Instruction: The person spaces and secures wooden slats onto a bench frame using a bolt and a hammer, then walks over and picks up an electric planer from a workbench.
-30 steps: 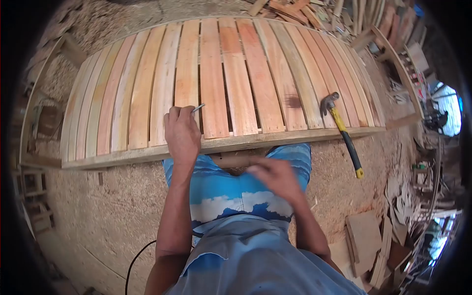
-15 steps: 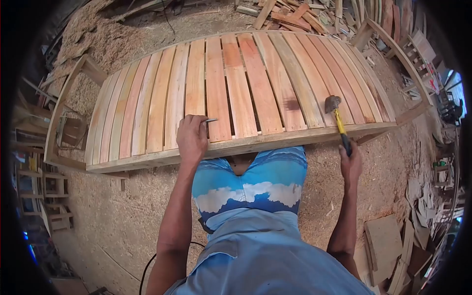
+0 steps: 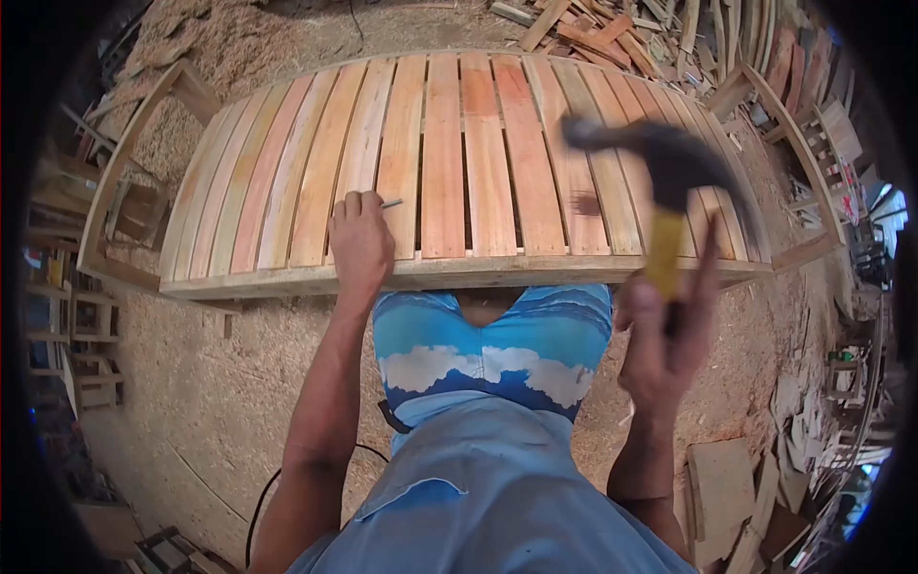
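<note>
The slatted surface [image 3: 443, 153] stands directly in front of the person, its front rail [image 3: 497, 272] just beyond the patterned shorts [image 3: 488, 354]. The left hand [image 3: 363, 244] rests on the slats near the front rail, left of centre. Its fingers are curled together, pinching a thin grey metal rod [image 3: 393, 203]; the exposed end projects to the right, lying above the slats

The right hand [image 3: 658, 354] holds the hammer [image 3: 668, 182] by its handle, in the air at the right of the view. The thumb and fingers lie on opposite sides of the handle, with one finger pointing upward. Both are blurred; the tightness of the grip cannot be told. The hammer head overlaps the right-hand slats in view and is well apart from the rod

Open wooden end frames flank the surface. The left frame [image 3: 120, 275] encloses a view of wood shavings [image 3: 206, 43]; the right frame [image 3: 808, 251] has the floor visible through it. The shirt pocket [image 3: 416, 499] gapes slightly; its contents cannot be seen. Scrap wood [image 3: 593, 38] lies heaped beyond the surface
</note>
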Demonstrator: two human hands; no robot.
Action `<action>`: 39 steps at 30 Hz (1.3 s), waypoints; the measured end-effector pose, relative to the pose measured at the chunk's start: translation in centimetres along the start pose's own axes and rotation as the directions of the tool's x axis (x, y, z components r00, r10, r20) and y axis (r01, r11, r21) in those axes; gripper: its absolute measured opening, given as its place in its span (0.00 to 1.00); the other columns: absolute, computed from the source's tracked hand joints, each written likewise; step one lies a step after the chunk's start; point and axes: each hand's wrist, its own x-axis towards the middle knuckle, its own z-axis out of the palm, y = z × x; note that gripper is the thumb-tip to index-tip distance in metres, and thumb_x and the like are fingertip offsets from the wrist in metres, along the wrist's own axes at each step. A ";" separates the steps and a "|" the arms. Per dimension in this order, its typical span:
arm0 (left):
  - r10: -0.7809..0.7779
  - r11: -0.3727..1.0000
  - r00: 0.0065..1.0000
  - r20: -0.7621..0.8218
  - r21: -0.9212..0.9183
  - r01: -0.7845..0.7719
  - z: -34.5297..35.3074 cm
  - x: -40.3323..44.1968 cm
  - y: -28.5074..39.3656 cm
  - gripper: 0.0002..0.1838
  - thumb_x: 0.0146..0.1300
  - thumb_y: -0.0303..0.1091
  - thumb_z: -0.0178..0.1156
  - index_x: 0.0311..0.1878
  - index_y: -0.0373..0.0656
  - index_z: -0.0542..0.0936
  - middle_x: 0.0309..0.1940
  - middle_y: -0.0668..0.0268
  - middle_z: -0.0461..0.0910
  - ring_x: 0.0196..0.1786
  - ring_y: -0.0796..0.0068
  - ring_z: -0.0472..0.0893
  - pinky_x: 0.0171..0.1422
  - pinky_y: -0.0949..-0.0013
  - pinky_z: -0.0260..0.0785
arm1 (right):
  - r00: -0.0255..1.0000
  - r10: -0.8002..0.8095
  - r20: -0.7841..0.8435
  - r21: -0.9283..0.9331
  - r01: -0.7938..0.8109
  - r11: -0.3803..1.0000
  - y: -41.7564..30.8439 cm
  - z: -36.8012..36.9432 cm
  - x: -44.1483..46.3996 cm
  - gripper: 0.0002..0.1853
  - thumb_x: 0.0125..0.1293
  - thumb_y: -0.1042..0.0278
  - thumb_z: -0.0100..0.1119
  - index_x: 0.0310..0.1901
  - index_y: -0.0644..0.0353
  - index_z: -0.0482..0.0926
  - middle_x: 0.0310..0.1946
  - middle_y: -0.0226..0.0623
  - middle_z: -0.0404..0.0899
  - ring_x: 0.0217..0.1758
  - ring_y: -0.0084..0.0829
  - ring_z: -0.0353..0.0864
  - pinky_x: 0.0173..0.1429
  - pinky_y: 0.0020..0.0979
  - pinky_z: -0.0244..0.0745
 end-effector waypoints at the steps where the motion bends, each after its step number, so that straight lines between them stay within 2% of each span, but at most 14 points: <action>1: -0.008 1.000 1.000 -0.002 -0.003 0.008 0.3 -0.2 -0.1 0.08 0.73 0.26 0.61 0.53 0.42 0.82 0.49 0.55 0.81 0.54 0.49 0.80 0.61 0.46 0.71 | 0.994 -0.076 -0.075 0.167 0.088 0.982 -1.8 0.7 1.5 0.38 0.85 0.67 0.64 0.89 0.64 0.61 0.36 0.33 0.83 0.32 0.23 0.82 0.37 0.30 0.80; 5: -0.033 0.999 0.999 -0.003 0.010 0.033 0.2 -0.3 -0.8 0.09 0.71 0.26 0.61 0.52 0.42 0.81 0.49 0.56 0.80 0.54 0.50 0.80 0.60 0.47 0.71 | 0.956 -0.162 -0.247 0.343 0.242 0.908 -4.1 3.5 3.9 0.34 0.82 0.65 0.68 0.83 0.66 0.67 0.37 0.39 0.88 0.35 0.28 0.89 0.40 0.35 0.84; 8: -0.038 0.999 0.999 -0.004 0.003 0.038 0.3 -0.5 -0.8 0.08 0.71 0.26 0.61 0.51 0.43 0.81 0.48 0.57 0.79 0.54 0.51 0.80 0.59 0.48 0.71 | 0.907 -0.197 0.373 -0.329 0.328 0.886 5.2 4.5 -0.9 0.32 0.80 0.67 0.71 0.81 0.62 0.74 0.39 0.51 0.91 0.36 0.42 0.92 0.44 0.43 0.88; 10: -0.052 0.999 0.999 -0.005 0.017 0.052 0.4 -0.6 -1.1 0.08 0.71 0.26 0.61 0.51 0.43 0.80 0.47 0.58 0.79 0.53 0.52 0.79 0.59 0.48 0.71 | 0.814 0.120 0.569 -0.426 0.166 0.889 8.8 6.5 -5.4 0.33 0.80 0.69 0.71 0.83 0.55 0.75 0.42 0.57 0.90 0.37 0.52 0.91 0.47 0.46 0.87; 13: -0.054 0.998 0.999 0.007 0.045 0.053 0.3 -0.6 -1.0 0.07 0.71 0.27 0.61 0.50 0.43 0.79 0.46 0.58 0.78 0.52 0.53 0.79 0.58 0.49 0.70 | 0.820 0.211 0.531 -0.371 0.001 0.929 6.4 6.9 -2.2 0.37 0.80 0.70 0.69 0.88 0.48 0.71 0.43 0.58 0.90 0.37 0.55 0.89 0.47 0.46 0.85; 16: -0.036 0.999 0.999 -0.009 0.038 0.037 0.3 0.1 -0.7 0.06 0.71 0.27 0.61 0.49 0.43 0.79 0.46 0.59 0.77 0.51 0.53 0.79 0.57 0.49 0.70 | 0.947 0.087 0.309 -0.340 0.024 0.940 1.8 5.9 2.1 0.35 0.86 0.70 0.64 0.90 0.49 0.68 0.33 0.42 0.87 0.29 0.30 0.84 0.36 0.38 0.80; 17: -0.035 0.999 0.999 -0.003 0.037 0.035 0.3 0.0 -0.7 0.06 0.71 0.27 0.61 0.49 0.44 0.79 0.46 0.59 0.78 0.51 0.53 0.79 0.57 0.49 0.69 | 0.981 -0.038 0.190 -0.118 0.062 0.991 0.4 5.8 3.3 0.36 0.89 0.68 0.58 0.93 0.47 0.61 0.29 0.33 0.81 0.27 0.20 0.77 0.32 0.29 0.75; 21: -0.051 0.998 0.999 0.001 0.027 0.051 0.6 -0.1 -0.9 0.06 0.71 0.27 0.61 0.49 0.44 0.80 0.45 0.59 0.77 0.51 0.53 0.79 0.57 0.49 0.69 | 0.916 -0.343 -0.208 0.247 0.389 0.888 1.1 7.3 3.5 0.33 0.88 0.70 0.57 0.90 0.49 0.64 0.29 0.36 0.81 0.24 0.26 0.76 0.29 0.31 0.73; 23: -0.054 0.998 0.999 0.008 0.027 0.054 0.7 -0.2 -0.9 0.06 0.71 0.27 0.61 0.49 0.44 0.80 0.45 0.59 0.78 0.51 0.53 0.79 0.57 0.49 0.69 | 0.938 -0.163 0.307 -0.203 0.232 0.951 6.0 5.6 -1.1 0.34 0.87 0.70 0.61 0.89 0.48 0.66 0.36 0.46 0.87 0.28 0.34 0.84 0.34 0.39 0.80; 25: -0.056 0.998 0.998 0.015 0.037 0.055 0.4 -0.6 -0.8 0.06 0.71 0.27 0.61 0.49 0.44 0.80 0.45 0.58 0.78 0.51 0.53 0.79 0.56 0.49 0.69 | 0.799 0.082 0.596 -0.372 0.184 0.910 8.7 6.3 -4.2 0.35 0.85 0.69 0.64 0.89 0.49 0.67 0.42 0.55 0.90 0.33 0.41 0.90 0.41 0.45 0.85; 29: -0.050 0.998 0.999 0.007 0.042 0.049 0.3 -0.8 -0.6 0.06 0.71 0.27 0.62 0.49 0.44 0.82 0.45 0.57 0.79 0.51 0.52 0.79 0.57 0.49 0.71 | 0.879 0.161 0.449 -0.314 -0.014 0.949 5.1 5.2 -2.6 0.38 0.85 0.70 0.64 0.91 0.51 0.63 0.44 0.49 0.92 0.32 0.38 0.89 0.42 0.45 0.85; 34: -0.034 0.999 0.999 -0.022 0.015 0.035 0.5 -0.4 -0.4 0.07 0.74 0.28 0.62 0.51 0.43 0.86 0.46 0.57 0.81 0.51 0.52 0.80 0.59 0.49 0.73 | 0.971 -0.239 -0.012 -0.028 0.239 0.971 -1.1 2.7 3.6 0.35 0.91 0.65 0.54 0.94 0.53 0.56 0.30 0.34 0.79 0.25 0.21 0.73 0.32 0.27 0.71; 36: -0.039 0.999 0.999 -0.037 -0.013 0.039 0.6 -0.3 -0.5 0.08 0.75 0.28 0.62 0.52 0.43 0.87 0.46 0.57 0.82 0.51 0.52 0.81 0.59 0.49 0.73 | 0.967 -0.249 -0.056 0.085 0.253 0.964 0.2 2.2 3.5 0.35 0.92 0.64 0.54 0.93 0.53 0.57 0.30 0.34 0.79 0.25 0.24 0.73 0.32 0.28 0.71; 39: -0.047 0.999 0.997 -0.058 -0.028 0.046 0.5 -0.4 -0.5 0.08 0.76 0.27 0.62 0.53 0.42 0.88 0.45 0.58 0.83 0.51 0.52 0.81 0.60 0.49 0.74 | 0.933 -0.189 0.306 -0.215 0.261 0.941 8.5 1.4 -0.3 0.34 0.88 0.65 0.61 0.90 0.51 0.64 0.35 0.46 0.85 0.32 0.40 0.84 0.41 0.38 0.83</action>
